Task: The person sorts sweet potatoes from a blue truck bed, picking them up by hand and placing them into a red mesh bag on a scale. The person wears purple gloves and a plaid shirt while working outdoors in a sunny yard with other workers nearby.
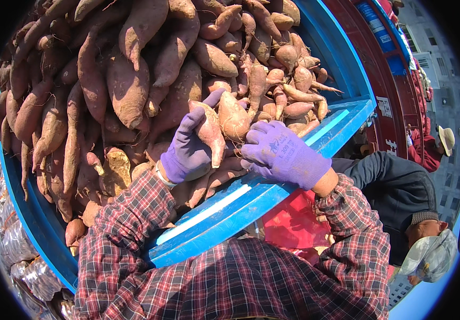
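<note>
A heap of sweet potatoes (128, 88) fills a blue metal truck bed. My left hand (190, 148), in a purple work glove, has its thumb and fingers around a tapered sweet potato (209, 130). Right beside that one lies a rounder sweet potato (233, 114) with thin roots, and some of the left fingers show behind it. My right hand (272, 146), gloved alike, is at its lower end near the bed's edge, fingers curled down; the fingertips are hidden, so whether they grip anything cannot be told.
The bed's blue side wall (214, 224) runs between my body and the heap. Below it hangs a red mesh bag (294, 224). A person in dark clothes (394, 192) bends close at the right. Plastic-wrapped bundles (18, 240) lie at the left, and a red truck (386, 80) stands beyond.
</note>
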A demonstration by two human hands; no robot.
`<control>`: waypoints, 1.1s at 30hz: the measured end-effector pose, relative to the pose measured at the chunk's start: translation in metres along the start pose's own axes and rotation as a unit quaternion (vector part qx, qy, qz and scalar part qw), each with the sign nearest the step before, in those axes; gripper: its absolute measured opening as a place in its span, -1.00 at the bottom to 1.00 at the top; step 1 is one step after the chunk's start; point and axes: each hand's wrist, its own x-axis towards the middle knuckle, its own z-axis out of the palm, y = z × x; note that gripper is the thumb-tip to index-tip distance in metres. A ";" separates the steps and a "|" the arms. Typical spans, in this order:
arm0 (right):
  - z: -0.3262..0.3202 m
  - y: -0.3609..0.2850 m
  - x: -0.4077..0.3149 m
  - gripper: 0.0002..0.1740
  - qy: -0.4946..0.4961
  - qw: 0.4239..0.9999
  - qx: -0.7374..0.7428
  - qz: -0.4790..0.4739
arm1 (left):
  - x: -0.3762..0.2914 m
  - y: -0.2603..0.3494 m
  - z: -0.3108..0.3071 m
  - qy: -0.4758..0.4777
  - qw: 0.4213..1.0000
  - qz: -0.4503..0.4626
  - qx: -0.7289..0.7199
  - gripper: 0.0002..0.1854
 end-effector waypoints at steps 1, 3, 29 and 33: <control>-0.001 -0.004 -0.003 -0.72 0.009 0.999 0.030 -0.021 | 0.000 0.000 0.001 -0.019 1.000 -0.018 0.008 -0.26; -0.003 -0.006 -0.012 -0.69 -0.037 0.991 0.124 -0.016 | -0.004 -0.004 0.007 -0.089 0.988 -0.021 0.124 -0.18; 0.014 0.155 -0.013 -0.48 -0.347 0.890 -0.147 0.254 | -0.015 -0.004 -0.040 -0.051 0.933 0.000 0.356 -0.18; -0.012 0.161 -0.039 -0.13 -0.069 0.896 0.139 0.416 | -0.008 -0.006 -0.001 0.015 0.982 -0.029 0.188 -0.18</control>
